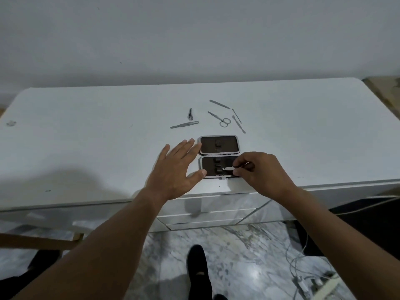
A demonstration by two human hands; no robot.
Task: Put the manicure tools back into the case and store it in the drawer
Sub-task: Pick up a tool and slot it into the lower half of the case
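Right hand [259, 172] pinches a small tool [228, 168] over the case [219, 153]; left hand [173, 167], fingers spread, should steady it for a straight slide-in.

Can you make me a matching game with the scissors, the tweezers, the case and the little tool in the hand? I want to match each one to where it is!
Things:
1. scissors
2. tweezers
3. case
4. little tool

Places:
A. pinched by the right hand
B. lying open near the front edge of the table
C. farthest left of the loose tools
D. behind the case, next to thin metal sticks

Pairs: 1-D, 2-C, 3-B, 4-A.
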